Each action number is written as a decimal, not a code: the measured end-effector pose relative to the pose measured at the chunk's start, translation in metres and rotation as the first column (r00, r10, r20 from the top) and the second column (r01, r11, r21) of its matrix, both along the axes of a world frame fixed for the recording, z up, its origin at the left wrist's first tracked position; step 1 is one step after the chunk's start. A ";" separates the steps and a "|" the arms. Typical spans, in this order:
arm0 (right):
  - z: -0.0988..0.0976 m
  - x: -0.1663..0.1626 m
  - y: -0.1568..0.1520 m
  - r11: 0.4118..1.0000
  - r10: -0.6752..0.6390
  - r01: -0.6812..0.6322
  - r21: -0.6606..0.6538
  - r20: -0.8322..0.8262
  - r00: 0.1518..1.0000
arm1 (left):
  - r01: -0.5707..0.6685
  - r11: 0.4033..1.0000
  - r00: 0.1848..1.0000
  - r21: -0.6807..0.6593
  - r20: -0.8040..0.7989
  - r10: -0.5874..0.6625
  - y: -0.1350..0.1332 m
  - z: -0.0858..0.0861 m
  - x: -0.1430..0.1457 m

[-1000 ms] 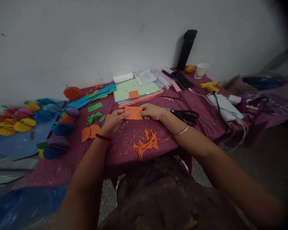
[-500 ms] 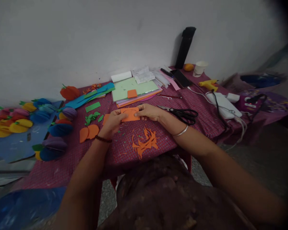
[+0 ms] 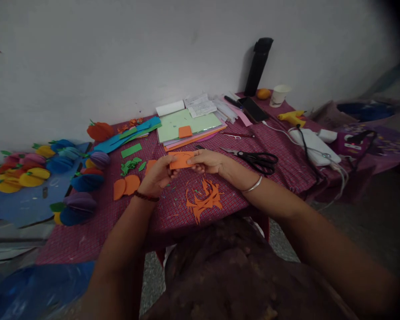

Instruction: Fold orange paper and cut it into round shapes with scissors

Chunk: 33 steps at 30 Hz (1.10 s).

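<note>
Between my two hands is an orange piece of paper (image 3: 181, 161) with a dark curved line drawn on it. My left hand (image 3: 160, 172) pinches its left end, and my right hand (image 3: 205, 162) grips the right end. Below them on the cloth lies a heap of orange paper scraps (image 3: 205, 200). Cut orange paper shapes (image 3: 126, 185) with rounded edges rest left of my left hand, near small green paper leaves (image 3: 130, 167). Black-handled scissors (image 3: 253, 159) lie with blades apart, to the right of my right hand.
Several colourful paper fruits (image 3: 83, 180) stand at the left. Behind my hands is a stack of coloured sheets (image 3: 173, 124) with a small orange template on top. A phone (image 3: 253, 110), a paper cup (image 3: 279, 96), a yellow glue gun (image 3: 292, 118) and a white power strip (image 3: 315, 146) occupy the right.
The orange paper has been tilted or bent between my hands, so less of its face and drawn curve shows. The whole view has shifted slightly.
</note>
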State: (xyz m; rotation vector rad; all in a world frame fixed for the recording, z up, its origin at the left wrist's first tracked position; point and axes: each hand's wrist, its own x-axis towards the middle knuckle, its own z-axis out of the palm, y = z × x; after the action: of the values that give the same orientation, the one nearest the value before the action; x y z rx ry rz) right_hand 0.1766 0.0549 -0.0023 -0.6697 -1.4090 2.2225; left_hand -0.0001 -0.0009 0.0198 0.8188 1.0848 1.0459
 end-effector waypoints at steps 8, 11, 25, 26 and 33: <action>0.003 0.006 0.004 0.994 -0.095 0.100 0.038 -0.114 0.989 | 0.048 0.983 0.995 0.180 0.077 -0.063 -0.006 0.008 -0.001; 0.005 0.007 0.005 0.990 -0.118 0.126 0.057 -0.122 0.985 | 0.070 0.972 0.996 0.225 0.045 -0.082 -0.007 0.007 -0.004; 0.014 0.012 0.003 0.901 -0.241 0.232 0.367 -0.022 0.970 | 0.046 0.958 0.988 0.282 -0.154 -0.002 -0.005 0.007 -0.009; 0.016 0.012 0.002 0.878 -0.265 0.250 0.408 -0.018 0.964 | 0.035 0.946 0.979 0.322 -0.202 0.032 -0.005 0.007 -0.009; 0.025 0.008 -0.005 0.781 -0.362 0.320 0.537 -0.028 0.932 | -0.080 0.852 0.944 0.517 -0.234 0.231 -0.003 0.005 -0.005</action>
State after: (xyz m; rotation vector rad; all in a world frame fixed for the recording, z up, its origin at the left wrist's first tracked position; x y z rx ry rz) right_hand 0.1842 0.0498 0.0225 -0.7392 -1.6879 1.4375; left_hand -0.0054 -0.0036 0.0248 1.3548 1.1530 1.4117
